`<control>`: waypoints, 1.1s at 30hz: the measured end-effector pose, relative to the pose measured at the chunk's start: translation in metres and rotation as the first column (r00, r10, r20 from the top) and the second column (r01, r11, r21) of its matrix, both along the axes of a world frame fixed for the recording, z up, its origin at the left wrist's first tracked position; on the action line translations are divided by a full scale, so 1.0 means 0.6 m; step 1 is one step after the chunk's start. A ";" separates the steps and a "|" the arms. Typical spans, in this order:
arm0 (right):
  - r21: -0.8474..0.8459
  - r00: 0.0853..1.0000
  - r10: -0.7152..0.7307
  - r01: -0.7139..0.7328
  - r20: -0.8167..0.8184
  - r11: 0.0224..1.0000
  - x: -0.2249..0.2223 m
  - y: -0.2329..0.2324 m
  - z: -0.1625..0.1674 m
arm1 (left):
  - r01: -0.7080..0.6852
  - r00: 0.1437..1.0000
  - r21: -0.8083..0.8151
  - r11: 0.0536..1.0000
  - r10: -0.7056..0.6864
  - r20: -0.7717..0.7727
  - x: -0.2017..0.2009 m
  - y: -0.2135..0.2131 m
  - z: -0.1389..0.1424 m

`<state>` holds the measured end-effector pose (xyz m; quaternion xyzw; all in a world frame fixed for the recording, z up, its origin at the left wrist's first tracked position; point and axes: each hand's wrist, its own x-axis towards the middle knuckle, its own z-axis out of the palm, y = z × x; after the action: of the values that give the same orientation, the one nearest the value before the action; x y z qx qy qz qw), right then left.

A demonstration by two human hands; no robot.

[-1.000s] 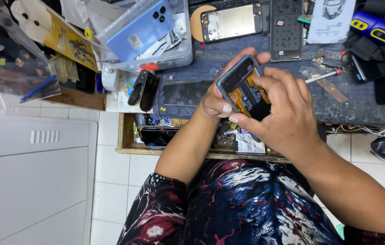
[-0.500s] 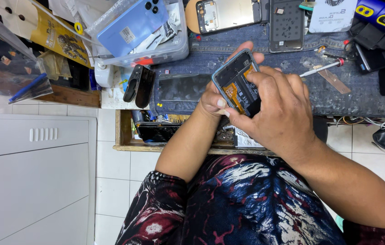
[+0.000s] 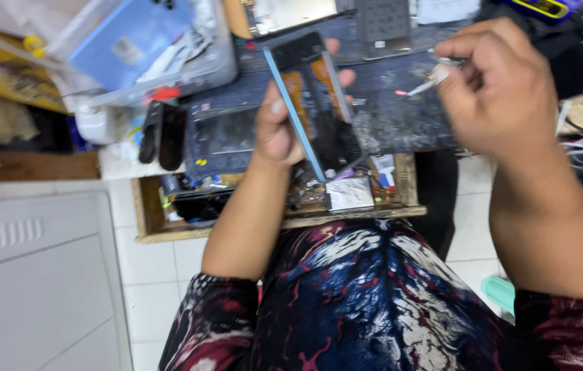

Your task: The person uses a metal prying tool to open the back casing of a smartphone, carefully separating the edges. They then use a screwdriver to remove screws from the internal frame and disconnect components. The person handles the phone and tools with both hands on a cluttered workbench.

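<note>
My left hand [image 3: 279,127] is wrapped around an opened phone [image 3: 315,103], fingers behind it and thumb on the near edge, holding it tilted above the dark work mat [image 3: 387,110] on the surface. The back is off: I can see the blue frame edge, an orange strip and dark parts inside, though the picture is blurred and I can't make out more. My right hand [image 3: 504,89] is off to the right of the phone, fingers pinched shut on a thin tool [image 3: 420,85] with a red tip — the tip points back toward the phone but is apart from it.

I'd judge the phone light and stiff along its frame, but fragile in the middle; with the cover gone, the exposed parts would not take pressure. So the hold belongs on the long edges, not across the open face. The frame looks smooth, likely slippery.

Beside the phone lie another dark screen panel [image 3: 226,130], a clear tray [image 3: 168,62] with a blue phone back [image 3: 130,41] on it, and below — an open wooden drawer [image 3: 168,230] full of small parts.
</note>
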<state>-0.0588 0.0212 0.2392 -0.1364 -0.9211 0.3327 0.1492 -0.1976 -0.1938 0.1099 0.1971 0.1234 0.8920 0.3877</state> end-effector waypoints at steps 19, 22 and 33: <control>0.470 0.924 0.366 -0.274 -0.114 0.839 0.002 0.068 -0.114 | -0.003 0.994 -0.059 0.998 0.009 0.107 0.019 0.017 -0.045; 0.289 0.918 0.332 -0.264 -0.218 0.920 0.004 0.026 -0.085 | 0.033 0.995 -0.060 0.998 -0.027 0.099 0.025 0.024 -0.050; 0.364 0.910 0.317 -0.210 -0.266 0.907 -0.015 -0.021 -0.038 | 0.014 1.000 -0.132 0.991 -0.014 0.003 0.030 0.026 -0.058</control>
<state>-0.0678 0.0085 0.2165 0.0733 -0.9369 0.2099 0.2699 -0.1796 -0.1782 0.0754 0.1710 0.1803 0.8793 0.4063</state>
